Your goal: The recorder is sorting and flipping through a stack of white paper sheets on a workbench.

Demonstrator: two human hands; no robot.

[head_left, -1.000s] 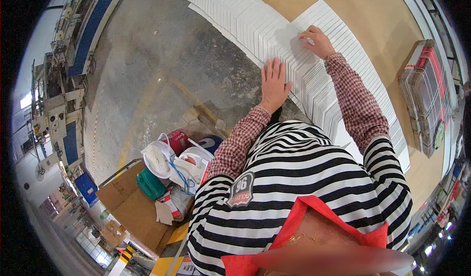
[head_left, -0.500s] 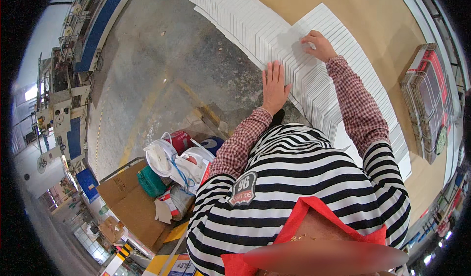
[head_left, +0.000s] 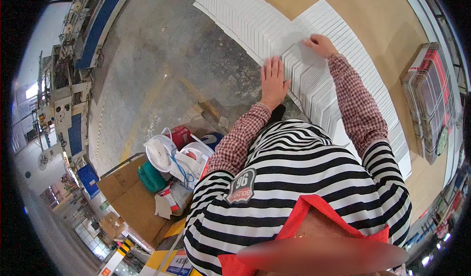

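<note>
A long row of overlapping white sheets [head_left: 255, 25] lies fanned out along the edge of a brown table [head_left: 387, 25]. My left hand [head_left: 273, 79] rests flat, fingers apart, on the near edge of the sheets. My right hand [head_left: 320, 45] presses down on the sheets a little farther in, its fingers curled on a lifted sheet edge. Both forearms wear red checked sleeves under a black-and-white striped top.
A pile of dark checked flat pieces [head_left: 431, 99] sits at the table's right edge. On the grey concrete floor [head_left: 162, 50] to my left stand a cardboard box [head_left: 130, 202], white bags [head_left: 169, 155], a green container [head_left: 149, 178] and machinery [head_left: 64, 94].
Both hands stay on the white sheets; the right hand has shifted slightly along the row. The view has tilted a little.
</note>
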